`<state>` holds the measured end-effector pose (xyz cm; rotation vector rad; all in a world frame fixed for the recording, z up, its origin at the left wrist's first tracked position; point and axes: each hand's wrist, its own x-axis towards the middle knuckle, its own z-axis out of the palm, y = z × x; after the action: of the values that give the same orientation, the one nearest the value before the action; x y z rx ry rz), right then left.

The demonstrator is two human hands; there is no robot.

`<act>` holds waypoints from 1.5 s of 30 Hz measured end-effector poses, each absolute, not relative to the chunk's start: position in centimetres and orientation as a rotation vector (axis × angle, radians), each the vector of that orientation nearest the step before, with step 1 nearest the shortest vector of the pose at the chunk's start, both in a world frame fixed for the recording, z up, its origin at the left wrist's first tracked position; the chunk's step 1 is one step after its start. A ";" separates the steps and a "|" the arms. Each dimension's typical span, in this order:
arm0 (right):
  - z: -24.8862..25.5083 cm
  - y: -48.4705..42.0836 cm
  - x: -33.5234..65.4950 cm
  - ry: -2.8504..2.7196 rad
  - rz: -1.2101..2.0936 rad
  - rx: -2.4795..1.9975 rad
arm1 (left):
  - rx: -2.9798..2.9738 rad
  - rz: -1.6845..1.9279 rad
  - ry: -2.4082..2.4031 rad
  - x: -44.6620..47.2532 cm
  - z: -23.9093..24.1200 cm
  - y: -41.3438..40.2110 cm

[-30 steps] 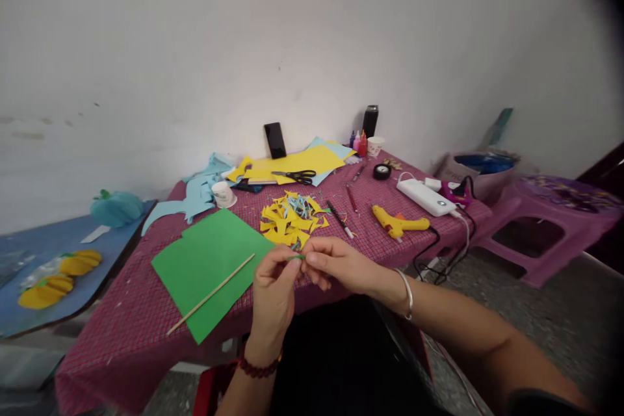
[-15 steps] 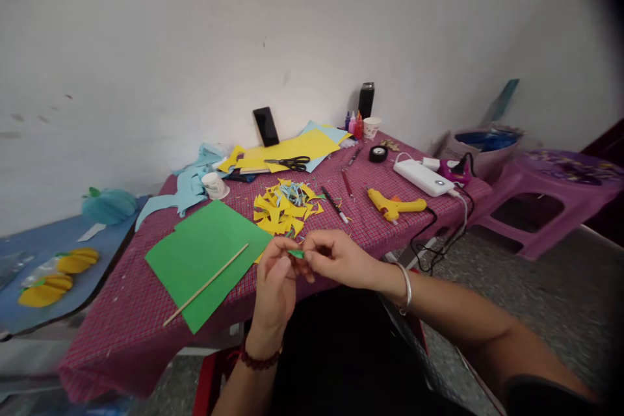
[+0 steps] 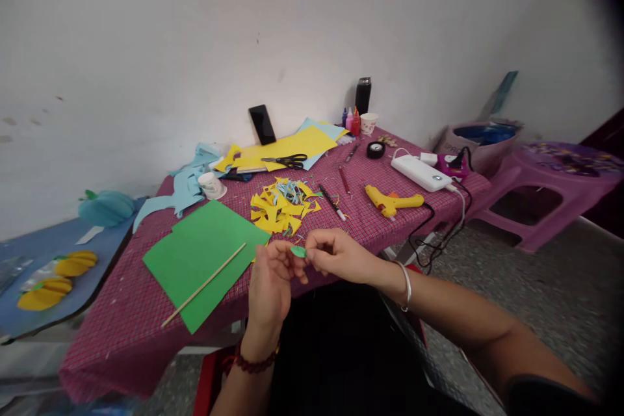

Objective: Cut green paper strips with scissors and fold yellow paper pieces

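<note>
Checked cloth [image 3: 121, 331] spreads below; at three o'clock from the green sheet [image 3: 205, 231], the right hand [image 3: 337, 257] pinches a green piece [image 3: 298, 251], left hand [image 3: 272, 281] loosely spread. Likely light, creasable; best held by one end.

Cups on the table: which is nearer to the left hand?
The left cup, beside the large blue scraps; the other cup stands farther back, near the bottles.

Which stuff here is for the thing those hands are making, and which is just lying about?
Probably for the job:
- small green piece, pinched in the right hand
- green sheet, same colour
- black-handled scissors
- yellow glue gun

Probably just lying about:
- phone, leaning on the wall
- black bottle
- white power bank
</note>
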<state>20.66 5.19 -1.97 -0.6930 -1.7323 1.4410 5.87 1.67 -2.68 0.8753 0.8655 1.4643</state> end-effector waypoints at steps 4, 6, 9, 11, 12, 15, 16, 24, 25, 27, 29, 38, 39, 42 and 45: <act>-2.2 5.0 20.6 -1.777 1.305 -0.698 | 0.989 1.475 0.986 5.9 -2.8 1.7; -2.3 5.0 20.7 -1.791 1.337 -0.688 | 0.993 1.475 1.022 5.7 -2.8 1.7; -2.5 5.2 21.0 -1.757 1.434 -0.710 | 0.943 1.460 1.036 5.2 -2.6 1.7; -2.7 5.4 21.2 -1.715 1.478 -0.745 | 0.954 1.430 1.048 4.9 -2.6 1.8; -2.7 5.5 21.2 -1.699 1.502 -0.752 | 0.975 1.409 1.052 4.7 -2.6 1.8; -2.9 5.7 21.0 -1.695 1.611 -0.716 | 1.045 1.317 1.060 4.5 -3.0 2.0; -3.0 5.7 20.9 -1.702 1.644 -0.701 | 1.059 1.282 1.063 4.6 -3.1 2.0; -3.8 5.6 20.5 -1.524 1.621 -0.790 | 0.931 1.296 1.000 5.5 -3.9 1.8; -3.9 5.5 20.4 -1.495 1.604 -0.799 | 0.948 1.296 1.012 5.6 -4.1 1.7; -4.1 5.4 20.4 -1.458 1.568 -0.801 | 0.997 1.309 1.064 5.9 -4.6 1.5; -4.3 5.4 20.2 -1.447 1.524 -0.783 | 1.028 1.334 1.105 6.1 -5.1 1.4; -5.5 5.6 20.0 -1.485 1.335 -0.781 | 0.735 1.402 1.048 6.7 -6.3 1.3; -5.6 5.6 20.0 -1.498 1.313 -0.780 | 0.733 1.425 1.043 6.9 -6.5 1.2; -6.0 5.2 19.8 -1.525 1.234 -0.795 | 0.736 1.498 1.050 7.5 -7.1 1.1; -6.4 5.1 19.8 -1.539 1.216 -0.825 | 0.745 1.561 1.060 8.0 -7.6 1.0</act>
<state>19.75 5.08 -6.43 -0.8252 -1.5393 1.2159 8.01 0.96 -7.56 0.7448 1.0602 1.5606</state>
